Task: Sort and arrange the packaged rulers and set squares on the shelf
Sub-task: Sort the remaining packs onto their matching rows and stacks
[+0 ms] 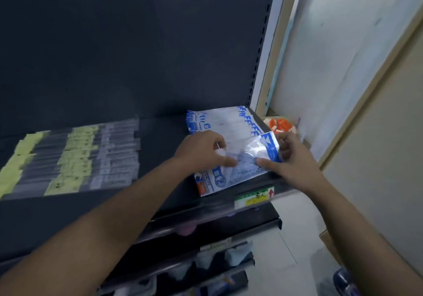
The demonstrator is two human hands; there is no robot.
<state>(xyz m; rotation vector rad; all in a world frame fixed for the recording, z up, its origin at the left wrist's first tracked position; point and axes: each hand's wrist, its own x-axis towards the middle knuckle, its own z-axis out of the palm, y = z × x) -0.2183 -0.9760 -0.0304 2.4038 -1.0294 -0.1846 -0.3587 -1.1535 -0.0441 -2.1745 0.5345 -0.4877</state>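
1. My right hand (pixel 295 158), right of centre in the frame, pinches the blue-edged end of a clear set square packet (pixel 240 167), thumb on the plastic near its lower edge and fingers curled behind the raised corner
2. My left hand (pixel 203 150), just left of it at centre frame, lies palm down on the same packet, fingers spread along the clear plastic and pressing it; motion blur smears the fingertips, so I cannot tell how firm the grip is
3. The packet slants across the front of the dark shelf (pixel 160 135), its printed white and blue header hanging slightly past the shelf lip at lower centre, its far corner lifted off the surface by my right hand
4. Directly behind both hands, a fanned stack of blue and white packets (pixel 225 121) lies flat on the shelf, overlapping like shingles and running toward the shelf's right end
5. At the left of the frame, well apart from the hands, a row of ruler packets (pixel 75 158) in clear sleeves with pale yellow labels lies in overlapping rows on the same shelf
6. A green and yellow price tag (pixel 254 198) sits in the shelf's front rail just below the slanted packet
7. Beyond the shelf's right end, an orange and white pack (pixel 280 125) rests by the pale wall (pixel 343 66), upper right
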